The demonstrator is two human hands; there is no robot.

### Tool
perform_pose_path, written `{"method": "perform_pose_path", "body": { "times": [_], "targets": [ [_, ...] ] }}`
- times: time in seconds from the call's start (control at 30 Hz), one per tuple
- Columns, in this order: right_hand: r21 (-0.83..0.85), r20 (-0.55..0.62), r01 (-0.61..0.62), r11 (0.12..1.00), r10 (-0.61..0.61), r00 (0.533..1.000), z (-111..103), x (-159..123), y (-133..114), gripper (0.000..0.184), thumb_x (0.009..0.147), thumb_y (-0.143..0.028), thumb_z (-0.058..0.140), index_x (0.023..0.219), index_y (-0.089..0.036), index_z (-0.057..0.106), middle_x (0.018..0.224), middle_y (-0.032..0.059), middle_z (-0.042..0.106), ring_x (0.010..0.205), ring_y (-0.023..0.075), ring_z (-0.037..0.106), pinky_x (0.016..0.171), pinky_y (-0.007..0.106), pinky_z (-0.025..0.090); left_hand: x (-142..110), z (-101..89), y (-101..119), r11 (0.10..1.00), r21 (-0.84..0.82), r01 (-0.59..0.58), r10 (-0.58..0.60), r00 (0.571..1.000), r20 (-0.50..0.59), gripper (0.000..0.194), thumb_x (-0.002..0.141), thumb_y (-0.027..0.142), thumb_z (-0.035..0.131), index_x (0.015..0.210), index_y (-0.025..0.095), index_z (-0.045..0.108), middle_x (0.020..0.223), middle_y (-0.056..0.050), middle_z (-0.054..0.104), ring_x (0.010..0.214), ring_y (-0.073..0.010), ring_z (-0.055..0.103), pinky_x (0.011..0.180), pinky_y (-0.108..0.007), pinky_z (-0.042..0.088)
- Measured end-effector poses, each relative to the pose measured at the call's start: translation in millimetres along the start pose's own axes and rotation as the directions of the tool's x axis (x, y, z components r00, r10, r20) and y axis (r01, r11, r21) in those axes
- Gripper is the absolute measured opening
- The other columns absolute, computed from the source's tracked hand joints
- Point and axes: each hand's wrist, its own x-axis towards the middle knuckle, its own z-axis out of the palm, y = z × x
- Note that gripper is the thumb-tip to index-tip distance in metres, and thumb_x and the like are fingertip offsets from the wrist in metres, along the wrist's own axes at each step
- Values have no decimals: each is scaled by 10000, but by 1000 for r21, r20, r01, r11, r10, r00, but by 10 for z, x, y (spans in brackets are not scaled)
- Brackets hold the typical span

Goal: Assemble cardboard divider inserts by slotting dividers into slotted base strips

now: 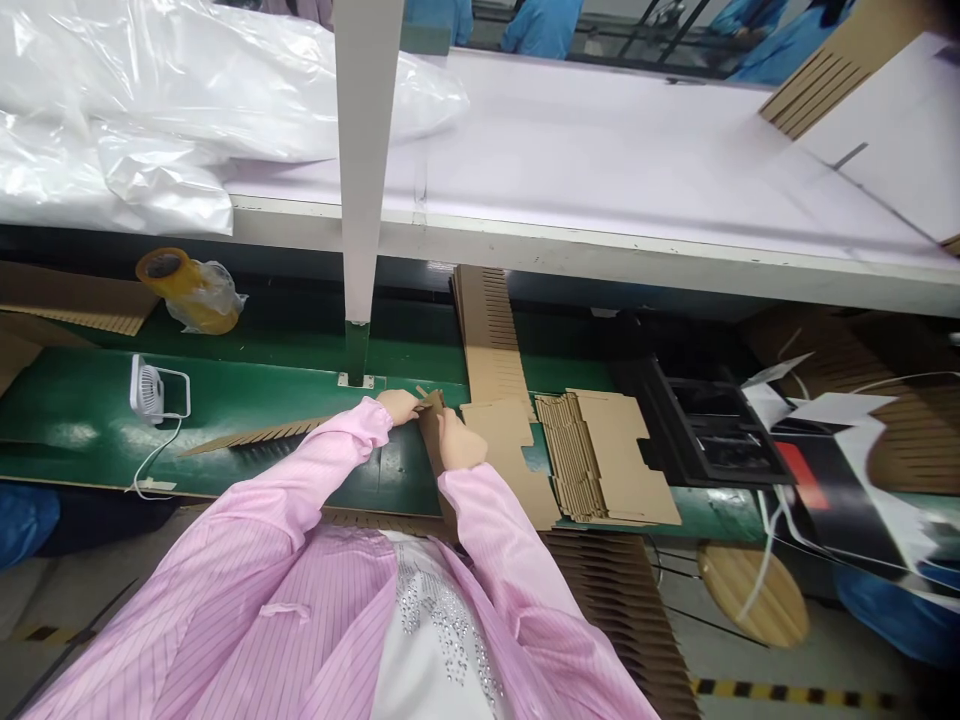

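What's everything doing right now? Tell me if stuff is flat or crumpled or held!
left hand, pinching the cardboard strip
right hand, gripping the cardboard strip
cardboard strip, held on edge between both hands
cardboard blanks, stacked and lying flat
plastic sheeting, crumpled
tape roll, partly inside a plastic bag

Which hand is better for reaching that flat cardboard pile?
Probably the right hand: it is nearer the flat cardboard pile. The left hand is farther off. Both touch the brown cardboard piece.

A pink striped smock point(247, 610) with gathered cuffs point(373, 418), open over a white rhinestone-studded top point(431, 630).
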Motion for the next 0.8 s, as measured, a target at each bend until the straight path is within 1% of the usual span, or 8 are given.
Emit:
{"method": "perform_pose_path", "body": {
  "times": [0.07, 0.17, 0.27, 0.4, 0.53, 0.63, 0.73, 0.8],
  "targets": [
    [8, -24, 3, 1000, -3, 1000, 41, -24, 27, 412, 1002, -388, 273, 1212, -245, 597, 882, 49, 682, 578, 91, 540, 496, 235, 207, -5, -7, -27, 1000, -7, -25, 25, 1000, 17, 261, 900, 264, 551, 1111, 189, 685, 1114, -113, 698, 1043, -245, 652, 867, -310, 514],
    [13, -54, 23, 1000, -22, 998, 89, -65, 74, 451, 1003, -409, 260, 1262, -242, 590, 874, 60, 690, 588, 81, 533, 491, 236, 190, -51, 21, -7, 1000, -13, -20, 20, 1000, 11, 258, 913, 178, 486, 1039, 136, 707, 1062, -158, 702, 1027, -265, 656, 863, -336, 514],
    [2, -67, 45, 999, -44, 997, 130, -102, 109, 444, 999, -414, 280, 1242, -241, 609, 830, 59, 688, 555, 69, 500, 486, 233, 173, -133, 114, 59, 999, -39, -11, 11, 1000, -3, 279, 913, 136, 456, 1059, 114, 692, 1028, -175, 704, 1020, -282, 656, 848, -363, 520],
    [-34, -47, 62, 997, -63, 997, 184, -132, 110, 403, 985, -411, 323, 1169, -224, 629, 672, 27, 626, 469, 60, 409, 476, 231, 150, -216, 267, 131, 996, -83, 20, -22, 1000, -19, 302, 899, 92, 447, 1112, 117, 659, 1019, -168, 707, 1040, -284, 645, 831, -365, 529],
    [-85, -3, 54, 995, -55, 998, 207, -151, 85, 377, 973, -417, 344, 1032, -185, 637, 544, -11, 518, 417, 60, 342, 481, 216, 170, -240, 373, 179, 993, -113, 34, -38, 999, -29, 292, 925, 125, 418, 1110, 85, 640, 1049, -167, 700, 1052, -273, 636, 859, -356, 523],
    [-120, 23, 51, 991, -48, 999, 189, -169, 77, 365, 963, -414, 372, 908, -173, 641, 501, -18, 473, 412, 65, 345, 493, 209, 195, -235, 414, 189, 991, -132, 21, -24, 999, -27, 317, 949, 243, 442, 1147, 67, 618, 1094, -178, 686, 1045, -285, 640, 856, -368, 525],
    [-131, 18, 49, 990, -48, 999, 145, -193, 88, 381, 971, -411, 347, 920, -188, 651, 517, -11, 497, 417, 70, 357, 498, 211, 187, -208, 417, 161, 990, -143, 8, -12, 1000, -27, 356, 942, 341, 475, 1129, 83, 634, 1099, -172, 686, 1042, -300, 643, 853, -374, 523],
    [-131, -6, 42, 991, -43, 999, 106, -210, 102, 409, 978, -419, 317, 943, -187, 653, 538, -6, 513, 419, 68, 358, 495, 219, 161, -183, 400, 134, 989, -145, 11, -15, 1000, -25, 320, 943, 298, 462, 1096, 91, 652, 1082, -164, 692, 1020, -296, 653, 839, -367, 524]
  ]
}}
